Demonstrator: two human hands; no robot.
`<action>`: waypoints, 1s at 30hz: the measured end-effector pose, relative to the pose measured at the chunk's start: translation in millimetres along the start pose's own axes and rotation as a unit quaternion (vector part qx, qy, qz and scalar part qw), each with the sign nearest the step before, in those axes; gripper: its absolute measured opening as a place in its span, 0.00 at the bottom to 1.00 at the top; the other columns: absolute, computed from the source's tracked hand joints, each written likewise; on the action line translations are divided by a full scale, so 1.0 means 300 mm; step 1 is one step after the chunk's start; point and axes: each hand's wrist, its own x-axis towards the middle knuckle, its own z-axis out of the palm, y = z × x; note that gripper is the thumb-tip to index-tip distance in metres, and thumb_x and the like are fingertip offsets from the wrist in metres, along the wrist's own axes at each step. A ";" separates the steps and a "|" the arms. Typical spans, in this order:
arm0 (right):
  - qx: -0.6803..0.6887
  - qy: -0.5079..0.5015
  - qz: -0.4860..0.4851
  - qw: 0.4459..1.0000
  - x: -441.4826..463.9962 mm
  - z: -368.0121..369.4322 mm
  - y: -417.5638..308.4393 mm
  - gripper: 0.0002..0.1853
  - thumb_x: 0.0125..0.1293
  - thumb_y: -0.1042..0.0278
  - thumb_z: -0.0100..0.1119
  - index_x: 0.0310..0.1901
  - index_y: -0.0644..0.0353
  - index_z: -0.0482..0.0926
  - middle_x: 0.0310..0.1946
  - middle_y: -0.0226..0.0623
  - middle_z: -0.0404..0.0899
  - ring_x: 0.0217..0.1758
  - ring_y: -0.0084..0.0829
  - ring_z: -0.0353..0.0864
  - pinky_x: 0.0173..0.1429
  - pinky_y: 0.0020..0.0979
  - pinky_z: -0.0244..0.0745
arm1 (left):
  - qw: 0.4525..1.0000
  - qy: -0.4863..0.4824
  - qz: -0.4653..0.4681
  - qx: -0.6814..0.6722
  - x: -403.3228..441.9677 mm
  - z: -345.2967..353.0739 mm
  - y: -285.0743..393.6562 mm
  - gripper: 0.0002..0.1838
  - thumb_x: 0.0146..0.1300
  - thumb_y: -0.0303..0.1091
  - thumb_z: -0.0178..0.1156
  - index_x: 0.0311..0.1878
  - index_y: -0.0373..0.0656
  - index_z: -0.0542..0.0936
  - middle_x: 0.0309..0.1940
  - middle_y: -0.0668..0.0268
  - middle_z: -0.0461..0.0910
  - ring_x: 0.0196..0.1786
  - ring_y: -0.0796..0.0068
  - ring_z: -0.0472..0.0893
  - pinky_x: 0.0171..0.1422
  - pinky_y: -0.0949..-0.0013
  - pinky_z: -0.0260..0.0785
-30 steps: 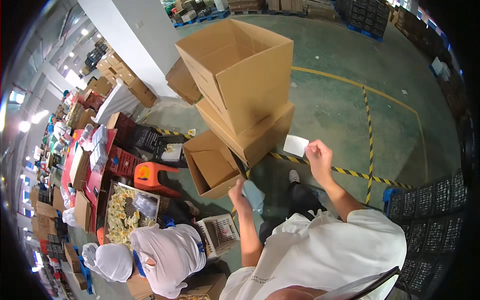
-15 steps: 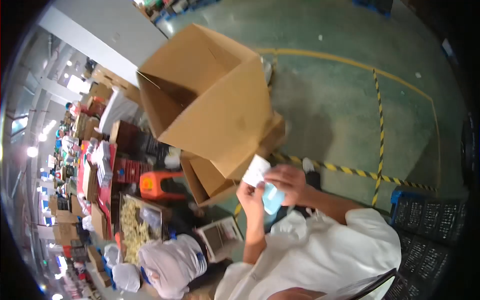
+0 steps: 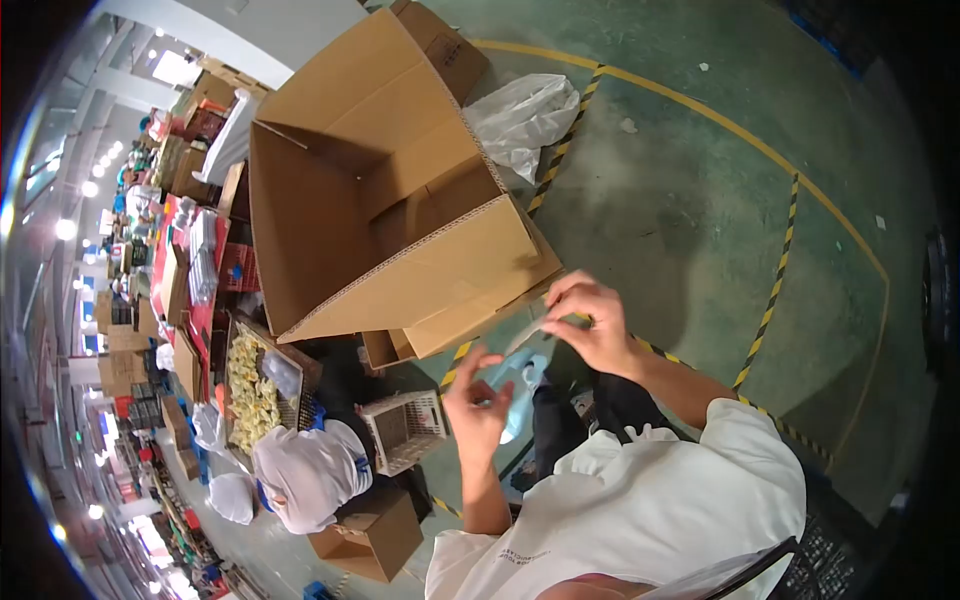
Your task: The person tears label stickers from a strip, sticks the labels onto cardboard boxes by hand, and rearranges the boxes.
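Observation:
My left hand (image 3: 477,405) is curled around the edge of a light blue item (image 3: 518,408), perhaps a roll or tape dispenser, in front of my chest. To its upper right, my right hand (image 3: 592,322) pinches a thin whitish slip (image 3: 524,336), seen nearly edge-on, whose lower end comes close to the fingers of my left hand. Just beyond both hands stands a large open cardboard box (image 3: 440,255), its inside visible and its near wall close to the slip.
A seated co-worker (image 3: 310,475) in white is at the lower left, beside a tray of yellowish flowers (image 3: 250,395). A white crate (image 3: 408,430) and an open carton (image 3: 375,540) are nearby. A plastic bag (image 3: 525,115) lies beyond the box.
The view has shifted closer to the large box, whose inside shows more. My hands came together from apart, and the white slip has turned edge-on between them.

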 end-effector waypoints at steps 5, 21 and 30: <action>-0.001 0.010 0.019 1.000 0.121 0.003 0.026 0.05 0.49 0.82 0.65 0.27 0.65 0.78 0.27 0.37 0.78 0.31 0.29 0.77 0.35 0.26 0.72 | 0.987 0.041 0.042 0.147 0.084 -0.048 -0.021 0.29 0.44 0.19 0.68 0.53 0.42 0.74 0.25 0.70 0.81 0.18 0.89 0.61 0.22 0.82 0.54; -0.009 0.036 -0.213 0.976 0.263 0.069 0.287 0.06 0.48 0.83 0.66 0.28 0.67 0.79 0.25 0.39 0.80 0.27 0.32 0.77 0.31 0.28 0.72 | 0.879 0.197 0.260 0.349 0.342 0.062 0.071 0.67 0.28 0.40 0.78 0.72 0.42 0.45 0.21 0.67 0.76 0.23 0.66 0.77 0.26 0.66 0.68; -0.002 0.129 -0.155 0.979 0.058 -0.159 0.328 0.08 0.46 0.81 0.68 0.27 0.63 0.78 0.25 0.36 0.78 0.27 0.34 0.76 0.30 0.30 0.70 | 0.874 0.203 0.194 0.396 0.353 0.029 0.144 0.43 0.40 0.23 0.72 0.63 0.48 0.65 0.17 0.65 0.74 0.19 0.73 0.72 0.28 0.71 0.65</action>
